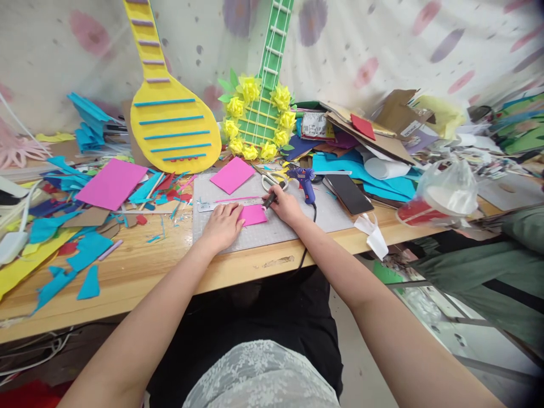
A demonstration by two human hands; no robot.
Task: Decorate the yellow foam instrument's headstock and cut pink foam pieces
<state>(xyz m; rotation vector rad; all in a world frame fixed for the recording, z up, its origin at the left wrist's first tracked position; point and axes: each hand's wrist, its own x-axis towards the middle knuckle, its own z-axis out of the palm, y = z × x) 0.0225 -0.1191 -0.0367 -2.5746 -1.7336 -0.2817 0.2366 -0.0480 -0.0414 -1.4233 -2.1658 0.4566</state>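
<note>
My left hand [221, 228] lies flat with its fingers stretched out, pressing on a small pink sheet [255, 215] and the end of a metal ruler [207, 207]. Closed around a black-handled craft knife [269, 200], my right hand [285, 205] rests at the sheet's right edge; the tool's tip is too small to make out clearly. Under both hands is a grey cutting mat [327, 213]. A narrow pink strip [236, 199] lies along the ruler. Behind are a larger pink square [232, 175], scissors [272, 182] and a blue glue gun [304, 180].
A yellow paper guitar [176, 127] and a green one with yellow flowers [260, 119] stand against the curtain. Coloured scraps [87, 252] cover the left side. At right are a phone [348, 191], a bagged red cup [442, 195] and another person's green clothing [480, 266].
</note>
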